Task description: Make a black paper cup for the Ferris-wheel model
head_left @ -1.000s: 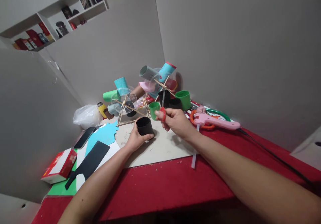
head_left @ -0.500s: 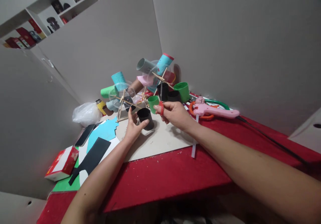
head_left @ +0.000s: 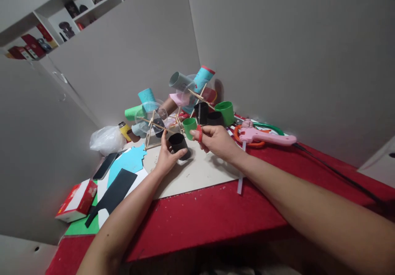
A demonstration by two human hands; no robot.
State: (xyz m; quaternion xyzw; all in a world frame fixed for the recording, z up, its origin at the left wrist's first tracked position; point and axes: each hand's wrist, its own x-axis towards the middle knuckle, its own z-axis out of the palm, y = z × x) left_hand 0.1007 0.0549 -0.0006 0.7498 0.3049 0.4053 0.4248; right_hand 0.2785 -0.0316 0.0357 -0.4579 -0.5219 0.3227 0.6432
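A black paper cup [head_left: 178,143] stands on the white board, with my left hand [head_left: 168,153] curved around its left side. The thumb lies across its front and a finger reaches behind it. My right hand [head_left: 216,141] is closed on the red handle of a pair of scissors [head_left: 200,132], whose thin blades point up. Close behind the scissors stand a small green cup [head_left: 189,128] and two more black cups [head_left: 215,119]. Beyond my left hand is a wheel [head_left: 151,116] of clear plastic discs on a wooden-stick frame, bearing coloured tubes.
A second wheel [head_left: 191,86] with tubes stands behind. At right are a larger green cup [head_left: 225,112] and a pink glue gun [head_left: 265,136] with its cable. Blue sheet [head_left: 126,162], black sheet [head_left: 115,190], phone [head_left: 105,166], red box [head_left: 77,201] and plastic bag [head_left: 108,140] lie left.
My left hand has closed in around the black cup, its thumb now further across the front. My right hand keeps the scissors in nearly the same place. The view has shifted slightly.
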